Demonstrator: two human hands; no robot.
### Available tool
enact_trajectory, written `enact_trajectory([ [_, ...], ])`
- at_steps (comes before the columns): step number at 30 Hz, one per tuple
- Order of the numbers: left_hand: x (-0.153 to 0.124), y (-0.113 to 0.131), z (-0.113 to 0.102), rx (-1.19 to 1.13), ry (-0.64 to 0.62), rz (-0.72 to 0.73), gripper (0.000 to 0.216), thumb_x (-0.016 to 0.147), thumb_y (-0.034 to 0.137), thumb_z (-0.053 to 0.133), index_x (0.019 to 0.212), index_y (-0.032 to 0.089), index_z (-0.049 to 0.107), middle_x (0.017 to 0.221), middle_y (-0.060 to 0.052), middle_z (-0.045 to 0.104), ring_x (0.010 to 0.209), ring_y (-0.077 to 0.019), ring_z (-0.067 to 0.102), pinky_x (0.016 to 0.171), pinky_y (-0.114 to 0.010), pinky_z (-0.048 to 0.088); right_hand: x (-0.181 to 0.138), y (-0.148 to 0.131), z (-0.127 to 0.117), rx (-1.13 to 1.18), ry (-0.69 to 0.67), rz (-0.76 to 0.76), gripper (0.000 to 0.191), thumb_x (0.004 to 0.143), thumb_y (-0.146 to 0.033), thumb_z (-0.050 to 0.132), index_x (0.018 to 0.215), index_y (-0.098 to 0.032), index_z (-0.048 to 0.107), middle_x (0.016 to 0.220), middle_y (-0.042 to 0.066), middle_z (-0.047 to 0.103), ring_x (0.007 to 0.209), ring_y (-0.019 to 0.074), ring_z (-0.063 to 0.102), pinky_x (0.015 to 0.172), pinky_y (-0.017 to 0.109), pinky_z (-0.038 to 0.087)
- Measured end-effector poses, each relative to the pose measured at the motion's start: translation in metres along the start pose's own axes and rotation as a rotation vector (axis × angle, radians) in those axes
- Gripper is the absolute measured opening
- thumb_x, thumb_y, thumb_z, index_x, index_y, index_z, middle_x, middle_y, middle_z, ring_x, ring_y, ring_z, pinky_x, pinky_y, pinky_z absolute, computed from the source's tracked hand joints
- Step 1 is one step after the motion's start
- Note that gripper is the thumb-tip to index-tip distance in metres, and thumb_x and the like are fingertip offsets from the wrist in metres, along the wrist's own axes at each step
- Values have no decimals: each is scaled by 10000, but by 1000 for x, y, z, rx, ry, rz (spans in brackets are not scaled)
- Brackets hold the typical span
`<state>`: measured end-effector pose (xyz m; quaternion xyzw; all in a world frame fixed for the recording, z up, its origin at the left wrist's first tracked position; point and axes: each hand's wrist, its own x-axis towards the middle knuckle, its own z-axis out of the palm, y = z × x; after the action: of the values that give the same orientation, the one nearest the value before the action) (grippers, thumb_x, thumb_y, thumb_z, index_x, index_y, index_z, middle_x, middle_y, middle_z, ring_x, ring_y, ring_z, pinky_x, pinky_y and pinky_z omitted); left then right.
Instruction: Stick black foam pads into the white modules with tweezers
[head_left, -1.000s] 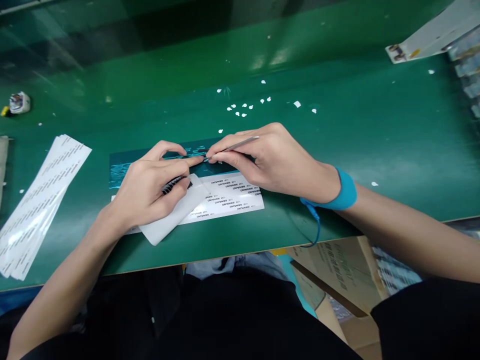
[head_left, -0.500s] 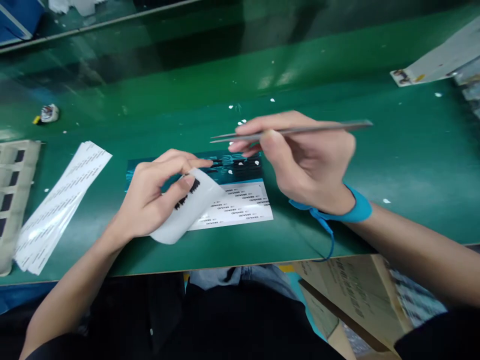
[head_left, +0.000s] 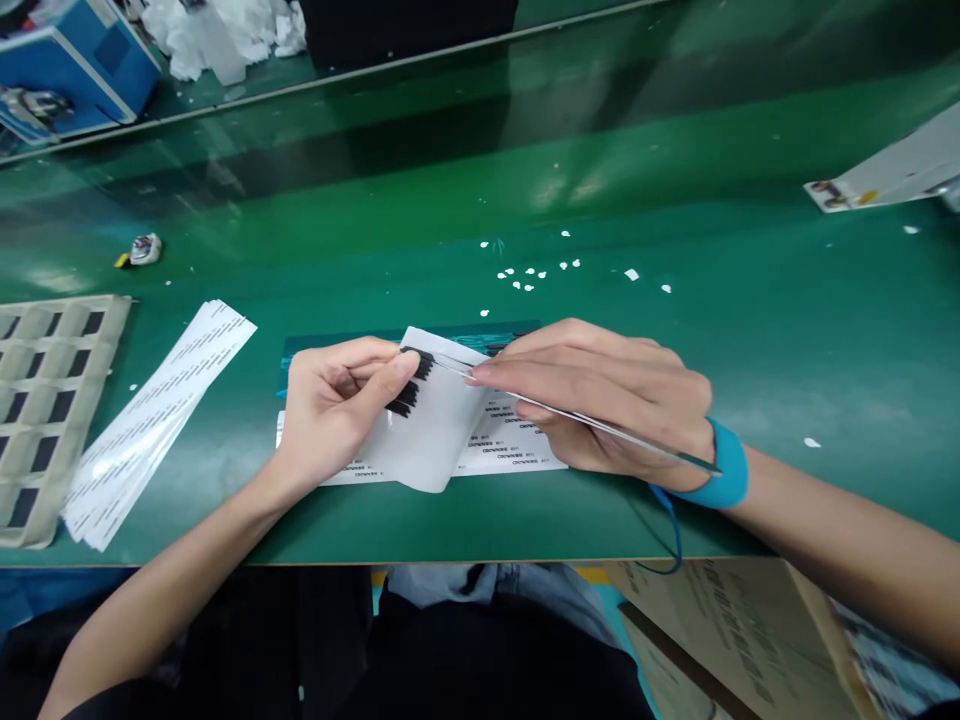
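Note:
My left hand (head_left: 337,400) pinches the white backing sheet (head_left: 439,430) at its upper left, beside a row of black stickers (head_left: 405,398). In my right hand (head_left: 600,400) is a pair of metal tweezers (head_left: 600,427), slanting down to the left. The tweezer tips reach the black pieces near my left thumb; whether they grip one I cannot tell. Under the sheet lie a printed white strip (head_left: 517,440) and a dark teal film (head_left: 322,345), both partly hidden by my hands. A blue wrist strap (head_left: 724,465) circles my right wrist.
Small white scraps (head_left: 529,280) dot the green bench (head_left: 337,270). Printed white strips (head_left: 165,420) lie at left, beside a beige tray (head_left: 64,400) with dark pieces. A blue cord (head_left: 675,540) trails from the strap. A blue box (head_left: 82,70) stands on the back shelf.
My right hand has come down with the tweezers, their tips now at the black stickers. The white sheet has turned more upright in my left hand. The view has shifted slightly.

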<state>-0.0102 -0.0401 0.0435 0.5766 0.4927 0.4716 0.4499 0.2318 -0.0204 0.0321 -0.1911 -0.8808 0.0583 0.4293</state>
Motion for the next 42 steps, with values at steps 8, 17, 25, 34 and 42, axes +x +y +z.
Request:
enact_trajectory([
  [8,-1,-1,3,0,-8,5,226,886,342,823,747,164,819,535,15,582,468,-76,424,437,-203,315,-1,3,2,87,75,10,219,1081,-136,579,1205,-164,758,1004,86,833,932,212,788,774,353,686],
  [17,-5,-5,3,-82,24,-34,202,931,350,817,825,182,849,647,-12,712,531,-97,550,482,-197,429,-1,4,0,172,55,40,244,1071,-124,598,1254,-175,751,1056,87,835,987,208,785,813,349,681],
  [25,-7,-9,2,-112,27,-9,207,940,380,822,847,197,850,662,-10,719,555,-97,543,492,-197,418,-1,0,-1,251,53,178,289,1047,-109,637,1281,-226,760,1124,76,838,966,199,794,796,324,685],
  [34,-7,-6,5,-119,6,-44,312,898,490,853,820,189,829,648,-16,723,521,-108,557,474,-216,427,-3,1,2,71,55,22,345,1045,-128,639,1358,-244,725,1215,74,826,1079,251,803,870,423,724],
  [42,-3,-6,3,-64,231,9,169,912,327,800,791,214,765,637,34,650,546,-92,495,487,-257,348,3,-3,-12,-67,163,129,339,1008,-22,650,1244,-245,747,1177,44,833,1062,195,783,972,368,680],
])
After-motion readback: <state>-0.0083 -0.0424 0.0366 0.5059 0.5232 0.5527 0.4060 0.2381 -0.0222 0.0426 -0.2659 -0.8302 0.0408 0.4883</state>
